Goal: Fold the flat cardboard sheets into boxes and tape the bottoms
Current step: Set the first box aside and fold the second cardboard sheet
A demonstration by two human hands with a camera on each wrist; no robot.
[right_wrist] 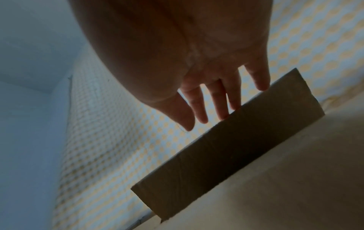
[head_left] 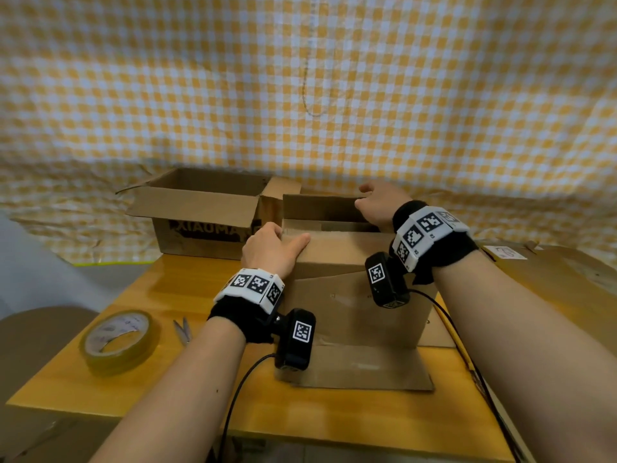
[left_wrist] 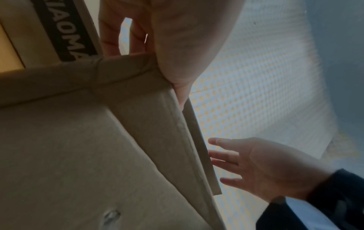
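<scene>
A brown cardboard box stands mid-table on a flat cardboard sheet, its near top flap folded down. My left hand grips the box's near left top corner, thumb along the folded flap and fingers over the left side; the left wrist view shows that hand on the box edge. My right hand reaches across the top with straight fingers on the upright far flap. In the right wrist view its fingertips touch the flap's edge. The box's inside is mostly hidden.
A second open box with dark lettering stands at the back left, touching the first. A tape roll and small scissors lie on the wooden table at the left. More flat cardboard lies at the right. Checked cloth hangs behind.
</scene>
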